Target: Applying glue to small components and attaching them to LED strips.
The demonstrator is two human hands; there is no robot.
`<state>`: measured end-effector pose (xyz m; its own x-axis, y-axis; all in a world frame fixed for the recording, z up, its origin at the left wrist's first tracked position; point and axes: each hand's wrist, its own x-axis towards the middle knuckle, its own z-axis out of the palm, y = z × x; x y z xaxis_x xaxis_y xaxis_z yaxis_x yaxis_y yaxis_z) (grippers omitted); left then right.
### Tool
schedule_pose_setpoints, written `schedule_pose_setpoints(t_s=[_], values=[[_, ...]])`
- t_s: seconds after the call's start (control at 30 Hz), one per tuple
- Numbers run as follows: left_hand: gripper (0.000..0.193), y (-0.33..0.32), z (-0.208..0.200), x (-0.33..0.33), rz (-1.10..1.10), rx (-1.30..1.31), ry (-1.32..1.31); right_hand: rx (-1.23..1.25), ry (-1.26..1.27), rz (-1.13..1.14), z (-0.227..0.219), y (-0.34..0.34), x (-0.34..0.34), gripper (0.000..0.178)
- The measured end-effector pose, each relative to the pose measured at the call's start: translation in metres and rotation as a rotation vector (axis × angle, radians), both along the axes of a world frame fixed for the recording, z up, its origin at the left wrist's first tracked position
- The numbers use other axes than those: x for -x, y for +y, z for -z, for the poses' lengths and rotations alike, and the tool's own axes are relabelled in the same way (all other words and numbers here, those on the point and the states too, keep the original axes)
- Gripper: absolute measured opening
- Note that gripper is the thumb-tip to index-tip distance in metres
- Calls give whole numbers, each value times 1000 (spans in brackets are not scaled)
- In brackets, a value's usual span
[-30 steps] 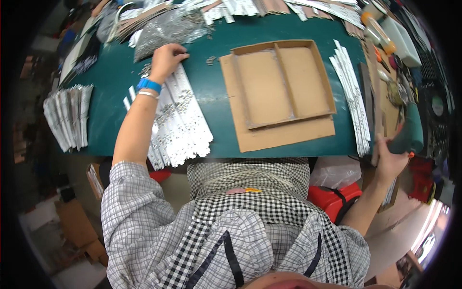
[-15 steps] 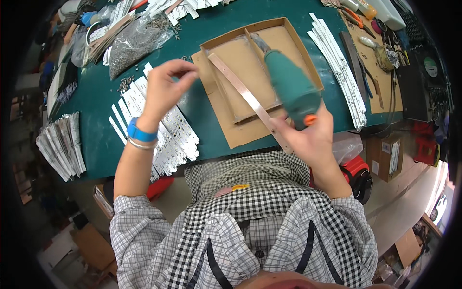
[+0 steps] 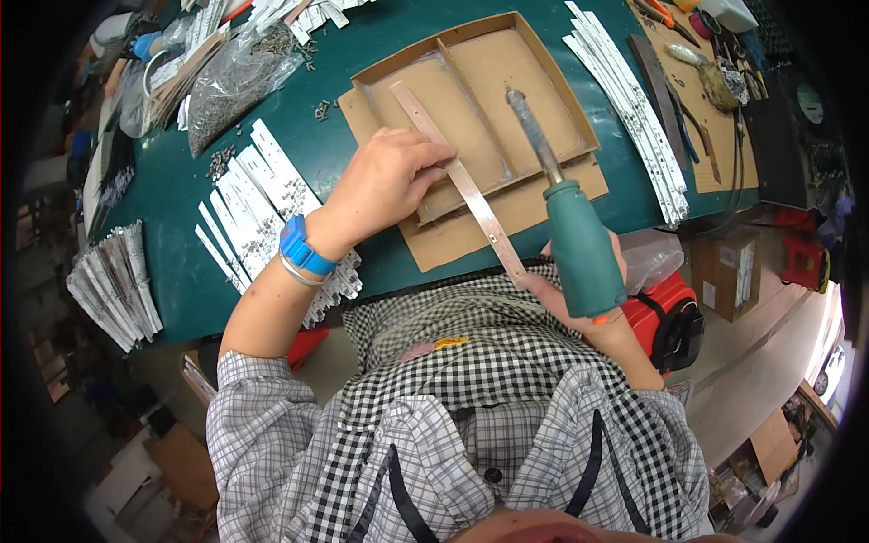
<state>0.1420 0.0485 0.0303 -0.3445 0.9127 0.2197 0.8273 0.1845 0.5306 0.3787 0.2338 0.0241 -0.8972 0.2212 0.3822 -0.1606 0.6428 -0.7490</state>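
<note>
Nearest the body, one right hand (image 3: 563,309) is wrapped around one green-bodied tool (image 3: 584,249) with an orange piece at its butt, its metal barrel pointing away over the right compartment of the tray. One copper-coloured strip (image 3: 480,208) has its near end at the thumb of this same hand; the strip runs from there away and to the left, just left of the tool. One left hand (image 3: 391,176), with one blue wristband (image 3: 306,246), pinches the strip partway along, between thumb and fingers; the strip's far end extends beyond those fingertips, over the left compartment. Beneath are one cardboard tray (image 3: 498,68), divided in two, and one flat cardboard sheet (image 3: 439,246) under it. Beside the left forearm, one fan of white strips (image 3: 258,195) overlaps too closely for a count. One bundle of strips (image 3: 113,285) stands well to the left; one group of long white strips (image 3: 629,113) lies right of the tray. Farther off on the green table (image 3: 362,45) are one clear bag (image 3: 243,81) of small metal parts, number indeterminable, and one pair of orange-handled pliers (image 3: 674,23) at the far right.
</note>
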Motion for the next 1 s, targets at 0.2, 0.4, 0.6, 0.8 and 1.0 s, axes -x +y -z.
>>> schedule_pose_setpoints(t_s=[0.2, 0.4, 0.6, 0.8, 1.0], values=[[28, 4, -9, -4, -33, 44, -5, 307, -291, 72, 35, -27, -22, 66], [22, 9, -9, -1, -209, 7, -259, -24, -229, 257, 11, -24, -2, 21], [24, 5, 3, 1, -160, 13, 24, 126, -256, 68, -8, -21, 3, 29], [42, -12, -27, -15, -236, -124, -239, 275, -243, 58, 2, -20, 3, 21], [31, -6, -43, -45, -285, -319, -778, 683, -8, -13, -6, -9, 30, 43]])
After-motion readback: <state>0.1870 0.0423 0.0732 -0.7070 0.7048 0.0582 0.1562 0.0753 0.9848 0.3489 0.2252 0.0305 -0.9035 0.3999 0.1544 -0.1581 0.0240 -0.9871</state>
